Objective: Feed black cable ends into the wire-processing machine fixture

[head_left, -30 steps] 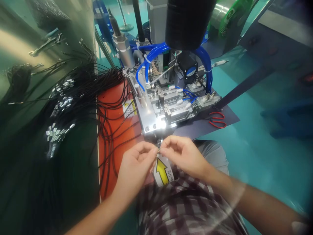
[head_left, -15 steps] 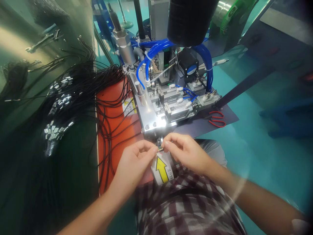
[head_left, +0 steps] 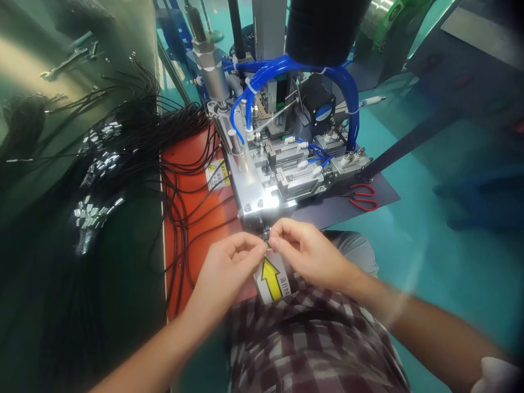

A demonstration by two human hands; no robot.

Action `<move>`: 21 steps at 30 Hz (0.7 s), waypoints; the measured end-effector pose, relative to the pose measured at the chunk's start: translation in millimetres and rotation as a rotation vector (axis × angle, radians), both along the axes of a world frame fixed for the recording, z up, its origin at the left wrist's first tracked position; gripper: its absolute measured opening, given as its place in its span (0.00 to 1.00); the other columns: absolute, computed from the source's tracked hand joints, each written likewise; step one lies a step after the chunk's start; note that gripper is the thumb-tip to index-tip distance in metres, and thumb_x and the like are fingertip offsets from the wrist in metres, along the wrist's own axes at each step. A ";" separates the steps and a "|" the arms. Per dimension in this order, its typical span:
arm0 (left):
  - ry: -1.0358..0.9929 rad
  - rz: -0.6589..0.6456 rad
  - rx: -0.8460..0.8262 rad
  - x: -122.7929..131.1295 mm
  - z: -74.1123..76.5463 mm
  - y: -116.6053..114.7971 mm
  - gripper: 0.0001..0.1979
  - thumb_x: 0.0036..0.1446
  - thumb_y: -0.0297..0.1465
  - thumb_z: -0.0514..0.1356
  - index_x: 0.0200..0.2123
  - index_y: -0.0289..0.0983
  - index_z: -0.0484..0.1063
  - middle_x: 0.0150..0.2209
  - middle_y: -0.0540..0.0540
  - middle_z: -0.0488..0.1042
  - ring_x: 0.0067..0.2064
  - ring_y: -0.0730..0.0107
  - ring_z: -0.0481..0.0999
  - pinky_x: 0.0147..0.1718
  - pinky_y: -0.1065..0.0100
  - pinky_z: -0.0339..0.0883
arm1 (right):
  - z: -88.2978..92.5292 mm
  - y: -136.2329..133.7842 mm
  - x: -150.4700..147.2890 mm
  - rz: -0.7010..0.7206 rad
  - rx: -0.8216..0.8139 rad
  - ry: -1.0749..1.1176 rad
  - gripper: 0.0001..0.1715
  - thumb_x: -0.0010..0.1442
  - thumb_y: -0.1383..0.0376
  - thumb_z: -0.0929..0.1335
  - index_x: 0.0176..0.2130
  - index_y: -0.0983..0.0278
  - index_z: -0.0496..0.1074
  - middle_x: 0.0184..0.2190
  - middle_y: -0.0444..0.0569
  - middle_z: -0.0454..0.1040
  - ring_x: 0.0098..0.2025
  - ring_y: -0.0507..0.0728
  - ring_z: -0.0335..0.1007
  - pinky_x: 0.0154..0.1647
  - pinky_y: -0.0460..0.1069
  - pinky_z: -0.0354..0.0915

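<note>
My left hand (head_left: 231,262) is closed in a pinch, thumb against index finger, on thin wires (head_left: 270,251) with yellowish and reddish strands. Close on its right, my right hand (head_left: 305,248) has thumb and index finger pressed together, their tips just beside the wires. Whatever sits between the right fingertips is hidden. Both hands are at the front edge of a metal bench machine (head_left: 262,196), by a small dark fixture (head_left: 266,232). Under the fingertips lies a white label with a yellow arrow (head_left: 271,278).
Many black cables (head_left: 184,120) spread over the orange-red surface (head_left: 196,150) and the dark left bench, with bundled silvery ends (head_left: 92,215). Blue air tubes (head_left: 266,76) arch above the machine. Red-handled pliers (head_left: 364,197) lie at right. A wrench (head_left: 63,64) rests far left.
My right fingertips have shifted slightly up and left, and reddish strands show more below them. My left hand keeps its pinch nearly in place. The view has tilted slightly.
</note>
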State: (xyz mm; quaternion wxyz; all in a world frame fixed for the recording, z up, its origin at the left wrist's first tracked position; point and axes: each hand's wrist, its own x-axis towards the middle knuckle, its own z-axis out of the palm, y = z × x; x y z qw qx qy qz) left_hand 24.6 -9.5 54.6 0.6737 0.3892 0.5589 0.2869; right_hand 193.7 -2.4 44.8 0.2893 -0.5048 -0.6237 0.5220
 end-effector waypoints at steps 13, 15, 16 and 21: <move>-0.011 0.081 -0.013 1.2 0.8 0.2 0.09 0.49 0.35 0.66 0.27 0.36 0.73 0.15 0.58 0.60 0.17 0.82 0.55 0.17 0.78 0.49 | -4.2 -3.2 0.5 -0.081 -0.118 0.130 0.07 0.62 0.63 0.65 0.33 0.64 0.68 0.25 0.41 0.66 0.24 0.49 0.59 0.24 0.45 0.57; -0.009 0.084 -0.014 1.1 0.6 -0.4 0.09 0.49 0.35 0.66 0.27 0.36 0.73 0.15 0.58 0.61 0.17 0.82 0.56 0.17 0.78 0.50 | -4.5 -4.7 0.0 -0.069 -0.141 0.148 0.07 0.61 0.64 0.66 0.32 0.65 0.69 0.25 0.41 0.66 0.25 0.49 0.59 0.25 0.45 0.57; -0.010 0.082 -0.018 1.0 0.8 -0.9 0.09 0.49 0.36 0.66 0.27 0.36 0.73 0.15 0.58 0.62 0.17 0.82 0.56 0.17 0.78 0.51 | -4.6 -5.5 -0.6 -0.071 -0.142 0.158 0.07 0.60 0.64 0.66 0.32 0.65 0.69 0.25 0.42 0.67 0.25 0.49 0.60 0.26 0.45 0.58; 0.025 0.061 -0.016 0.8 2.7 -2.7 0.10 0.49 0.37 0.67 0.28 0.36 0.73 0.19 0.54 0.69 0.19 0.79 0.65 0.19 0.78 0.58 | -4.5 -9.0 -4.1 -0.074 -0.053 0.101 0.06 0.61 0.67 0.65 0.31 0.64 0.68 0.26 0.42 0.68 0.28 0.51 0.62 0.29 0.46 0.60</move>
